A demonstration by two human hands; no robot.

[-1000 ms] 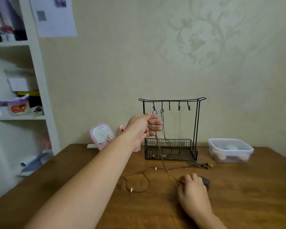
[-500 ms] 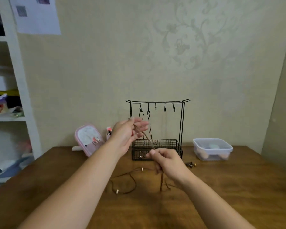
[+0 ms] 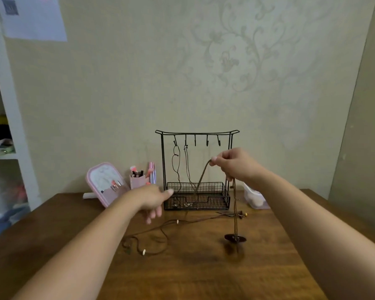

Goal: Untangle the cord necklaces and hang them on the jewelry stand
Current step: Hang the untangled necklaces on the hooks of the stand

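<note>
A black wire jewelry stand [image 3: 197, 133] with a row of hooks and a mesh basket stands at the back of the wooden table [image 3: 204, 273]. Two dark cord necklaces [image 3: 187, 165] hang from its two left hooks. My right hand [image 3: 233, 164] is raised in front of the stand's right post and pinches a brown cord necklace [image 3: 235, 204], whose dark round pendant [image 3: 235, 238] dangles just above the table. My left hand [image 3: 153, 199] hovers low, left of the basket, fingers loose and holding nothing. Another brown cord necklace [image 3: 160, 230] with pale beads lies on the table.
A pink-framed mirror [image 3: 105, 182], a pink brush holder [image 3: 136, 179] and a pink tube stand left of the stand. A clear lidded box [image 3: 254, 197] sits to its right. A white shelf unit [image 3: 7, 126] fills the left edge. A small beaded piece [image 3: 241, 213] lies by the basket.
My right hand took the brown cord and rose to the right, lifting the pendant off the table. My left hand let go and dropped toward the table.
</note>
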